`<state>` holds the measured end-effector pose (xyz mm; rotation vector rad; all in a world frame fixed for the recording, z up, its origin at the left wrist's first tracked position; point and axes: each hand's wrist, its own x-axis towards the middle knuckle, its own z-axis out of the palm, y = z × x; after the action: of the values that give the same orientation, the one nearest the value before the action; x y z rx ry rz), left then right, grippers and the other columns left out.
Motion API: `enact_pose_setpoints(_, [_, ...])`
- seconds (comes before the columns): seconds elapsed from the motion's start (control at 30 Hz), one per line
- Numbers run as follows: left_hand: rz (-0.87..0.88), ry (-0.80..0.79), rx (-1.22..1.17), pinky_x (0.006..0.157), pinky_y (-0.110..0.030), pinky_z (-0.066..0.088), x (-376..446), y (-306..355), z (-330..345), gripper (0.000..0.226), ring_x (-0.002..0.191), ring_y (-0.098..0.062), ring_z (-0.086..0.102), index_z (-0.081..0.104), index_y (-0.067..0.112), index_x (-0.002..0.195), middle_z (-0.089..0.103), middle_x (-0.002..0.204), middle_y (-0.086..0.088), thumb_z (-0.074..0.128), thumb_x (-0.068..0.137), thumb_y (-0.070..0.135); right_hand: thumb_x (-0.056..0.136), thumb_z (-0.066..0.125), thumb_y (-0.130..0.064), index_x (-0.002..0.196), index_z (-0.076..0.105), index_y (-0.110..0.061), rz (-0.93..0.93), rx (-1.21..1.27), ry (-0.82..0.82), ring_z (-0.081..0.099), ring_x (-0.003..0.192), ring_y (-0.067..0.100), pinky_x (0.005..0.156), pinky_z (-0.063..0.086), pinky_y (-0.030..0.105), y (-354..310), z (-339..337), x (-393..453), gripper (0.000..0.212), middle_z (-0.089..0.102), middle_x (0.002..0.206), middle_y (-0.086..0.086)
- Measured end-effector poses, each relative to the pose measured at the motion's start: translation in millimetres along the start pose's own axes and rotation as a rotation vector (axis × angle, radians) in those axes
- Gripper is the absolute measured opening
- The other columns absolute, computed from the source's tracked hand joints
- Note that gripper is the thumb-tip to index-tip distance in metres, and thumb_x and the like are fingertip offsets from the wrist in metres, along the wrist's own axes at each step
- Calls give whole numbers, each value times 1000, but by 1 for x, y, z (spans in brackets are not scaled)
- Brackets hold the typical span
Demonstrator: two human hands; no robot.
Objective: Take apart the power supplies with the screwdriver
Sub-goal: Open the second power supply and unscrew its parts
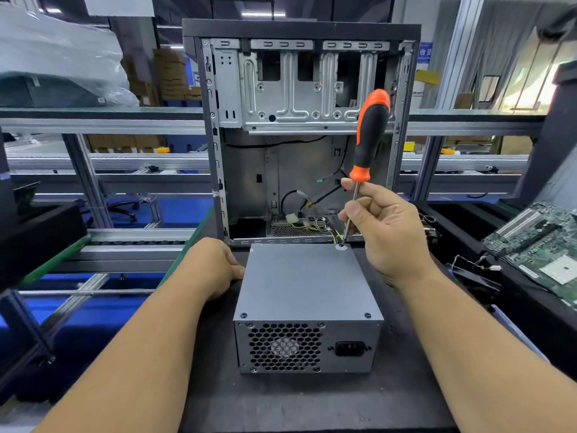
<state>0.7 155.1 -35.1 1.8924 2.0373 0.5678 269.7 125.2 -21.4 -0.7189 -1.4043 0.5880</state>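
We see the right hand (387,232) pinching the shaft of the screwdriver (370,145) between thumb and fingers, its tip on a screw at the far right corner of the grey power supply (299,285). The left hand (209,267) rests relaxed against its left side. The unit sits on the dark bench (281,401) before an open computer case (299,129).

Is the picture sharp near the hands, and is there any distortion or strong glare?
Head view: sharp around the right hand, screwdriver and power supply; wide-angle lens bends the conveyor rails and stretches the forearms at the lower corners; the bright window at upper right is overexposed; soft shadow lies under the left hand.
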Motion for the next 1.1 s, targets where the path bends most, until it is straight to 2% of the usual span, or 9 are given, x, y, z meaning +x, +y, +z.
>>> enact_pose_setpoints(0.3, [35,47,11,45,-24,34,4,-3,8,47,46,-11,46,59,21,46,55,52,6,73,90,21,100,63,-1,124,72,-24,-1,-9,-10,72,84,16,71,60,30,-3,2,-1,34,71,81,4])
enact_pose_setpoints(0.43, [85,87,-108,53,-28,46,5,-8,10,29,66,-18,63,70,21,67,69,70,2,70,93,34,97,68,-1,115,75,-26,2,-13,-1,69,82,23,67,62,32,-5,5,-2,31,70,80,4])
enact_pose_setpoints(0.53, [133,285,-286,64,-35,51,3,-4,4,30,73,-21,64,67,16,75,67,74,-2,62,97,37,95,71,0,103,75,-22,36,-33,19,72,82,20,64,59,28,-4,6,-1,23,75,83,0])
enact_pose_setpoints(0.63, [280,448,-594,62,-31,45,-9,16,-15,28,64,-6,57,68,20,77,67,71,0,60,98,36,98,67,0,101,74,-17,51,-55,-3,75,82,14,65,59,25,-3,3,2,18,77,81,-1])
enact_pose_setpoints(0.77, [541,114,-745,70,-24,51,-23,73,-42,23,83,-2,68,74,32,100,77,90,9,59,93,47,101,63,0,101,74,-15,45,-75,-74,75,80,15,69,59,27,-1,6,4,18,78,81,6])
enact_pose_setpoints(0.83, [627,-74,-687,71,-16,50,-26,104,-46,16,89,-1,69,74,26,109,78,101,5,64,98,33,102,60,3,101,74,-12,55,-4,-128,69,72,19,65,57,31,-2,11,3,20,75,79,12])
enact_pose_setpoints(0.9, [610,-222,-725,73,-24,55,-27,124,-43,18,91,-13,69,71,13,116,76,110,-13,68,99,16,104,56,3,99,74,-10,52,53,-166,62,67,20,61,53,32,-2,14,1,23,69,75,9])
enact_pose_setpoints(1.0, [543,-321,-917,77,-43,54,-30,135,-34,24,89,-30,65,68,1,120,69,116,-31,69,96,5,104,54,1,101,72,1,71,124,-151,62,69,25,63,57,35,0,10,2,18,68,79,13])
enact_pose_setpoints(1.1, [525,-325,-1013,75,-40,52,-30,140,-26,26,88,-27,65,66,1,122,74,113,-24,68,96,5,104,55,1,101,71,3,86,166,-127,63,73,33,68,60,45,2,7,2,16,65,83,23])
